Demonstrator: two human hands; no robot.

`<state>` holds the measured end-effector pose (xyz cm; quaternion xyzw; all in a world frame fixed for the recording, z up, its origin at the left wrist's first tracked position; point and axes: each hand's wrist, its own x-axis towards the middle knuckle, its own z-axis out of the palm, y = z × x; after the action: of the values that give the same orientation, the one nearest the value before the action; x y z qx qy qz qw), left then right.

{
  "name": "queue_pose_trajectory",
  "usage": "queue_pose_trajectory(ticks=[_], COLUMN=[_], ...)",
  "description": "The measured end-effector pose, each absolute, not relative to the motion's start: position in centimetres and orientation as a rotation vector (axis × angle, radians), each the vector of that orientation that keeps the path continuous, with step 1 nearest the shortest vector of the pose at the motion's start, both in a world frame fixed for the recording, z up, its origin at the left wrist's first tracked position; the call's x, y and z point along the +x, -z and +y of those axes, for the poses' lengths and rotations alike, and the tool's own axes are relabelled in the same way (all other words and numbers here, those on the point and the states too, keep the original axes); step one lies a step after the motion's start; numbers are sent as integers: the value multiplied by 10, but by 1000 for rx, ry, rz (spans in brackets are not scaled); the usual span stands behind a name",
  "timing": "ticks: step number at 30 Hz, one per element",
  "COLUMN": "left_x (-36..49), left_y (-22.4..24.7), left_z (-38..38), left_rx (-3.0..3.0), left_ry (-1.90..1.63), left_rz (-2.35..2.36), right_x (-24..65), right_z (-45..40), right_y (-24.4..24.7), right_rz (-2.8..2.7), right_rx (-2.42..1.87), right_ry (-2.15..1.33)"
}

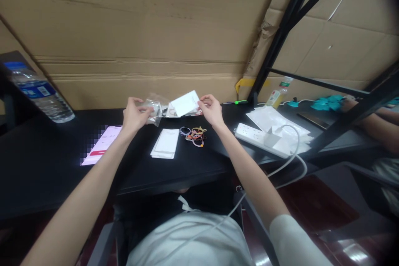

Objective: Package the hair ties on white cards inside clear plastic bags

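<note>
My left hand [136, 115] pinches a clear plastic bag [156, 112] over the far part of the black table. Beside it, my right hand [212, 110] grips a white card [185, 103] by its right edge, and the card tilts up toward the left. The card's left end is close to the bag; I cannot tell whether they touch. Below the hands lies a stack of white cards [166, 143]. Just right of that stack is a small heap of colourful hair ties [196, 135]. Behind the held card, more packaged items are partly hidden.
A phone [101, 147] with a lit screen lies left. A water bottle [43, 93] leans at far left. To the right are a power strip [260, 138] with a white cable, white plastic bags [274, 120], a drink bottle [279, 92] and a black metal frame [276, 45]. Another person's arm [374, 122] shows beyond.
</note>
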<state>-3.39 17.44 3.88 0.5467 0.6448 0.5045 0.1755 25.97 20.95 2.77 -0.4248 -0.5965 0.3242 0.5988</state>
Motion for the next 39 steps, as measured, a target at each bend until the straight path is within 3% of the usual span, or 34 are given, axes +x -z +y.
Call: queue_pose_trajectory(ticks=[11, 20, 25, 39], left_x=[-55, -54, -48, -50], left_y=[-35, -32, -35, -37], left_z=[183, 189, 187, 183], left_rx=[1723, 1791, 1755, 1698], left_ry=[-1252, -981, -858, -1136], left_rz=[2034, 2151, 2204, 1920], right_x=[221, 222, 236, 242], right_z=[186, 185, 187, 188], right_y=[-13, -13, -20, -19], right_rz=[-1969, -2154, -2306, -2445], right_rx=[-883, -917, -1074, -1287], right_ry=[-1058, -890, -530, -344])
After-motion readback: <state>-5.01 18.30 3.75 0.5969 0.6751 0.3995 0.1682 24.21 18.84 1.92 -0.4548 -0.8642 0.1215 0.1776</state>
